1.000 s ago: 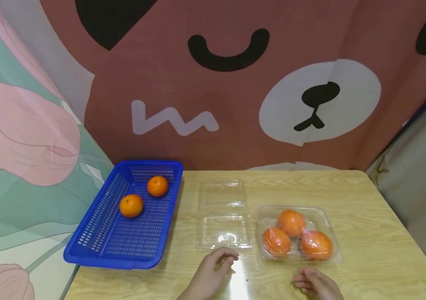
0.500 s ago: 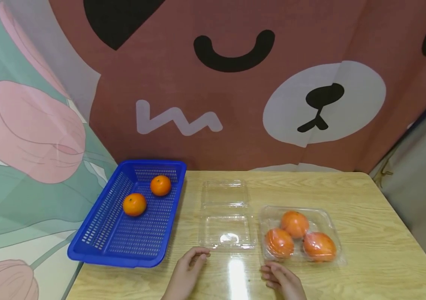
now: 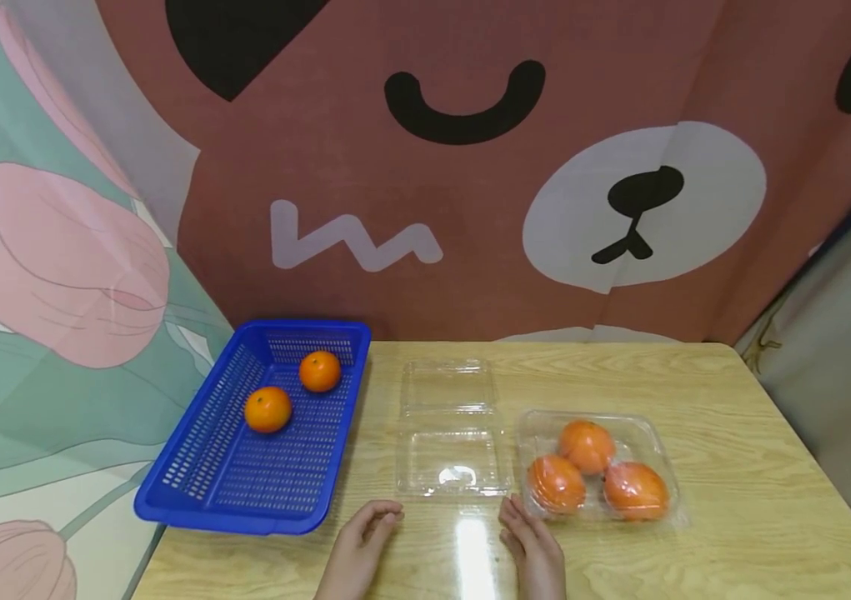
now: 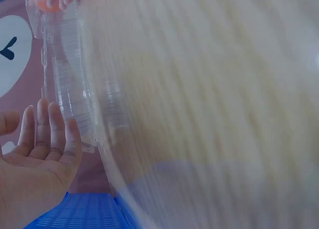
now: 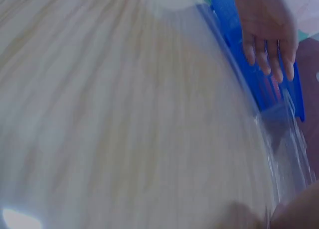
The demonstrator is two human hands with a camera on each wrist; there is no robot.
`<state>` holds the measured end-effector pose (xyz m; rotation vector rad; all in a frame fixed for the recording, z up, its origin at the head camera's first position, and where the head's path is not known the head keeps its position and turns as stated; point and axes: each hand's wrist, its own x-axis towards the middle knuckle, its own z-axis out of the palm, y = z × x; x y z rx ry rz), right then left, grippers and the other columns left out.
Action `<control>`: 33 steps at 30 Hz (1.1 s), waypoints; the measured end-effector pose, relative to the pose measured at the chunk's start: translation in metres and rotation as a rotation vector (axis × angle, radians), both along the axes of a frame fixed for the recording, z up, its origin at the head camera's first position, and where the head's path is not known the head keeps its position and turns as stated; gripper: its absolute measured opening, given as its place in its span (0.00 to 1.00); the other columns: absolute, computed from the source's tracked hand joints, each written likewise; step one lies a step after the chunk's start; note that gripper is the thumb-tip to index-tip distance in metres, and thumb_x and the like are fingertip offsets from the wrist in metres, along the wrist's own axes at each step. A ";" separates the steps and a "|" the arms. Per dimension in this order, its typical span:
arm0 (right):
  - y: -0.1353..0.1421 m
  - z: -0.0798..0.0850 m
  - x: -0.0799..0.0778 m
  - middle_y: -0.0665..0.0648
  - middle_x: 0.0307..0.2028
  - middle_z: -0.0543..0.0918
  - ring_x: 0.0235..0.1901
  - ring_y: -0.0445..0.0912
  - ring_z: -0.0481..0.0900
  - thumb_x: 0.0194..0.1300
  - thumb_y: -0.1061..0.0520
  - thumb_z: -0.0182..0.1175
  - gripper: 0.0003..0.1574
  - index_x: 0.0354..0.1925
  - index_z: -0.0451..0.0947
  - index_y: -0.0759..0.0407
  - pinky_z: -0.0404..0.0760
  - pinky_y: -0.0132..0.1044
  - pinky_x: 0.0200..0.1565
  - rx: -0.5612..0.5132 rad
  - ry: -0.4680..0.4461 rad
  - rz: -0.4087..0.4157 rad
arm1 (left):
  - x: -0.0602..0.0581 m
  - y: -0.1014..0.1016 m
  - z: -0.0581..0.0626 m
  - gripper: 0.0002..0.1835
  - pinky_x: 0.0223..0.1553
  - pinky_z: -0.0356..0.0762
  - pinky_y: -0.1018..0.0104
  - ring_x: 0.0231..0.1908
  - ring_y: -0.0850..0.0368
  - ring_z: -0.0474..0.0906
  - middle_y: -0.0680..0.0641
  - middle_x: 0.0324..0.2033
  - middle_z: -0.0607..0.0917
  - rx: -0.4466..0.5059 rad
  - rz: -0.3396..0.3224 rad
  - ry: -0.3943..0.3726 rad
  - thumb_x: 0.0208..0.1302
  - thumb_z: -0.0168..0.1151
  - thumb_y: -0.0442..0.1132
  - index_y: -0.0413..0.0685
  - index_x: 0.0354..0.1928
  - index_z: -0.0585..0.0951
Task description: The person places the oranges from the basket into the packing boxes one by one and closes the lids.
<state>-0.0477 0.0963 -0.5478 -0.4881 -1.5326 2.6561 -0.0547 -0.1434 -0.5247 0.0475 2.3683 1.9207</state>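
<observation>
On the table (image 3: 733, 450), a clamshell (image 3: 450, 450) lies between basket (image 3: 275, 471), left, and fruit box (image 3: 648, 437), right.

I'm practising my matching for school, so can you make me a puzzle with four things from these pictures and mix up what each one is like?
Things:
1. basket
2. middle box
3. box farthest from the basket
4. left hand

What it's like:
A. see-through, three orange fruits inside
B. holding nothing
C. blue, two orange fruits inside
D. see-through, no fruit inside

Right pairs: 1-C, 2-D, 3-A, 4-B
</observation>
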 end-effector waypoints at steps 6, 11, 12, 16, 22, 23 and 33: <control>-0.024 0.007 -0.016 0.47 0.57 0.72 0.53 0.32 0.68 0.68 0.56 0.52 0.35 0.67 0.55 0.70 0.63 0.34 0.58 0.038 -0.139 -0.100 | 0.001 0.001 -0.006 0.14 0.44 0.74 0.71 0.44 0.54 0.79 0.42 0.42 0.83 -0.023 -0.015 -0.022 0.68 0.51 0.43 0.41 0.47 0.78; -0.034 0.007 -0.023 0.53 0.67 0.59 0.66 0.47 0.53 0.68 0.52 0.53 0.39 0.68 0.51 0.69 0.47 0.47 0.66 0.038 -0.139 -0.125 | 0.003 0.002 -0.006 0.13 0.43 0.74 0.71 0.43 0.53 0.79 0.44 0.42 0.83 -0.032 -0.027 -0.026 0.69 0.50 0.42 0.42 0.48 0.78; -0.034 0.006 -0.024 0.54 0.68 0.58 0.67 0.50 0.51 0.68 0.51 0.53 0.40 0.68 0.51 0.69 0.45 0.48 0.67 0.037 -0.132 -0.131 | 0.003 0.002 -0.006 0.13 0.43 0.74 0.71 0.43 0.53 0.79 0.44 0.42 0.83 -0.034 -0.029 -0.026 0.69 0.50 0.42 0.42 0.48 0.78; -0.036 0.004 -0.026 0.62 0.69 0.53 0.69 0.54 0.45 0.68 0.52 0.52 0.39 0.67 0.50 0.71 0.40 0.51 0.67 0.028 -0.090 -0.152 | 0.003 0.002 -0.003 0.14 0.44 0.74 0.71 0.44 0.52 0.79 0.44 0.42 0.83 -0.050 -0.036 -0.017 0.69 0.50 0.43 0.43 0.48 0.78; -0.037 0.003 -0.028 0.67 0.69 0.51 0.69 0.55 0.45 0.69 0.53 0.51 0.39 0.68 0.49 0.72 0.40 0.49 0.68 0.039 -0.051 -0.192 | 0.002 0.004 0.007 0.13 0.46 0.74 0.69 0.44 0.52 0.79 0.46 0.41 0.83 -0.075 -0.082 -0.002 0.69 0.51 0.44 0.44 0.47 0.78; -0.037 0.003 -0.029 0.66 0.69 0.51 0.69 0.54 0.45 0.69 0.53 0.51 0.39 0.68 0.49 0.71 0.40 0.48 0.68 0.045 -0.044 -0.200 | 0.001 0.005 0.008 0.13 0.46 0.74 0.69 0.45 0.52 0.78 0.47 0.41 0.83 -0.086 -0.096 -0.002 0.69 0.50 0.45 0.46 0.47 0.78; -0.037 -0.005 -0.036 0.59 0.67 0.61 0.67 0.50 0.55 0.68 0.46 0.52 0.38 0.67 0.57 0.64 0.51 0.41 0.67 0.138 -0.093 -0.217 | 0.001 0.016 0.029 0.13 0.44 0.74 0.66 0.43 0.57 0.77 0.53 0.41 0.82 -0.113 -0.228 0.015 0.70 0.49 0.45 0.49 0.48 0.78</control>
